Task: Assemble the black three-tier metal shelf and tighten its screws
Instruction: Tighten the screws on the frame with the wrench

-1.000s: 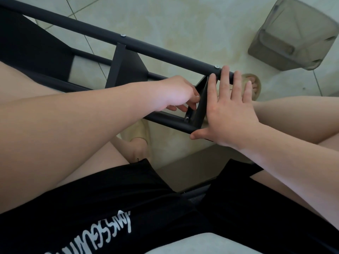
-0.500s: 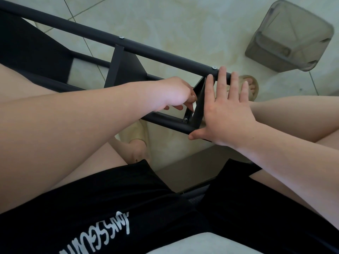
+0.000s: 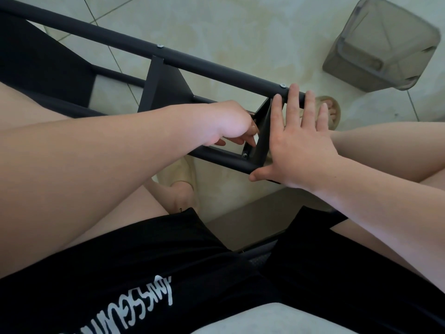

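The black metal shelf (image 3: 168, 92) lies on its side across my knees, its two long poles running from far left to just under my fingers. My right hand (image 3: 298, 145) is flat against the end tier (image 3: 262, 133), a black panel standing on edge between the poles. Its fingers (image 3: 294, 97) are straight and slightly apart, the tips lying over the upper pole (image 3: 216, 66), and the thumb is spread out beside the end of the lower pole (image 3: 216, 156). My left hand (image 3: 231, 124) reaches in from the other side of that panel with its fingers (image 3: 240, 140) curled down into the corner. Something small and pale shows at the tips, but I cannot tell what it is or whether I am pinching it. Just below those fingertips a screw (image 3: 245, 155) sits in the bracket on the lower pole. Another screw head (image 3: 283, 85) shows on the upper pole, just left of my right index finger, and a third (image 3: 159, 46) sits farther left, above the middle tier (image 3: 166, 90). Beyond my right fingertips my foot in a pale sandal (image 3: 331, 112) rests on the tiled floor (image 3: 240, 32), and farther off to the right stands a grey translucent bin (image 3: 382, 44). Nearest me, my black shorts (image 3: 216, 273) carry white handwritten-style lettering (image 3: 154, 300) which I cannot read.
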Motion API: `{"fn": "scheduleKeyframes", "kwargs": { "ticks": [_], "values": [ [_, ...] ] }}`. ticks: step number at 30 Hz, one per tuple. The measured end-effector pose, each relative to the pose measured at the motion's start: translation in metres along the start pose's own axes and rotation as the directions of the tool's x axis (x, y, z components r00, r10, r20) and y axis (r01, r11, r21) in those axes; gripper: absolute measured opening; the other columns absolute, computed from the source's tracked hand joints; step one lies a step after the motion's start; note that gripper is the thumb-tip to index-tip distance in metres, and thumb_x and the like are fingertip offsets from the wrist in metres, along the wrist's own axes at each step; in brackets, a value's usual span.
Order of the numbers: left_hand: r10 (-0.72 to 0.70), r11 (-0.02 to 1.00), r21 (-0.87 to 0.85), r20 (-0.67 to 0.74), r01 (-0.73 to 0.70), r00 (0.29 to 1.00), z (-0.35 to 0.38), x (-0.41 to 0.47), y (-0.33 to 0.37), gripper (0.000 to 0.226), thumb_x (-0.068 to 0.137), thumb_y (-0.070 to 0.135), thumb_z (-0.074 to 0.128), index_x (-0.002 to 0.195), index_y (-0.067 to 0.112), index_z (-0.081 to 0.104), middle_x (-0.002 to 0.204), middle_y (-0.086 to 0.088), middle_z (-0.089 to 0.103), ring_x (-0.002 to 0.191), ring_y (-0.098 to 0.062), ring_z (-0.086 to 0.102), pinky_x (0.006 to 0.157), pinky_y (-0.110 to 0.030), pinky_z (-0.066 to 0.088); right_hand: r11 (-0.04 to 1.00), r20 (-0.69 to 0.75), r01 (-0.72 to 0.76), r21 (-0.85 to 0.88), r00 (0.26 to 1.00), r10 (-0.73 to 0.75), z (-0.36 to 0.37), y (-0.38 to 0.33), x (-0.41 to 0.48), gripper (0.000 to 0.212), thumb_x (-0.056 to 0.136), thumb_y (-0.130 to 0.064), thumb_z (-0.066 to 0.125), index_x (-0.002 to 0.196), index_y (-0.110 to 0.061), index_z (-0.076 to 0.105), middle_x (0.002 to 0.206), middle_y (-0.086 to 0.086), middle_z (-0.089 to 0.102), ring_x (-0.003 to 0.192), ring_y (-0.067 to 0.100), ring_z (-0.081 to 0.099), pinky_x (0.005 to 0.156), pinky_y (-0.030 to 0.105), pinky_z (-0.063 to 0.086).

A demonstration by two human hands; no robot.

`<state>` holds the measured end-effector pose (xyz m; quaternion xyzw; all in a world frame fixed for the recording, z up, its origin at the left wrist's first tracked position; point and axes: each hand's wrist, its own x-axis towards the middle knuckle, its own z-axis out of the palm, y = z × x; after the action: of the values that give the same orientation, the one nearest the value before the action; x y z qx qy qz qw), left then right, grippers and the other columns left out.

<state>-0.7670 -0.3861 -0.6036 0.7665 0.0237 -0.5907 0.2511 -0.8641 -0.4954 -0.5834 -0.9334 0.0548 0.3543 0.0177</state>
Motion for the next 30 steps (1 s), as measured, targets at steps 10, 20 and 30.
{"fn": "scheduleKeyframes", "kwargs": {
  "ticks": [10,20,30],
  "values": [
    [0.006,0.996,0.092,-0.035,-0.003,0.999,-0.004,0.005,-0.003,0.013,0.099,0.025,0.055,0.1,0.024,0.068,0.079,0.015,0.074,0.093,-0.006,0.063,0.085,-0.035,0.047,1.0,-0.009,-0.003,-0.014,1.0,0.003,0.002,0.002,0.003,0.152,0.063,-0.09,0.062,0.154,-0.003,-0.023,0.16,0.028,-0.029,0.149,0.053,-0.016,0.12,0.064,-0.001],
    [0.081,0.947,0.31,0.029,-0.086,0.996,-0.011,0.004,-0.006,0.021,0.098,0.017,0.053,0.103,0.015,0.073,0.107,0.002,0.072,0.098,-0.016,0.059,0.084,-0.034,0.045,1.0,-0.007,-0.001,-0.009,1.0,0.001,0.001,0.002,0.002,0.152,0.063,-0.089,0.063,0.155,-0.002,-0.022,0.16,0.028,-0.029,0.149,0.052,-0.016,0.12,0.064,-0.002],
    [0.141,0.854,0.489,0.108,-0.176,0.984,-0.015,0.003,-0.011,0.011,0.095,0.019,0.063,0.1,0.018,0.072,0.116,-0.008,0.069,0.104,-0.024,0.059,0.089,-0.036,0.047,1.0,0.008,-0.004,-0.011,1.0,0.004,-0.001,0.001,0.001,0.152,0.064,-0.087,0.065,0.155,-0.002,-0.022,0.16,0.028,-0.028,0.149,0.052,-0.017,0.122,0.064,-0.001]
  ]
}}
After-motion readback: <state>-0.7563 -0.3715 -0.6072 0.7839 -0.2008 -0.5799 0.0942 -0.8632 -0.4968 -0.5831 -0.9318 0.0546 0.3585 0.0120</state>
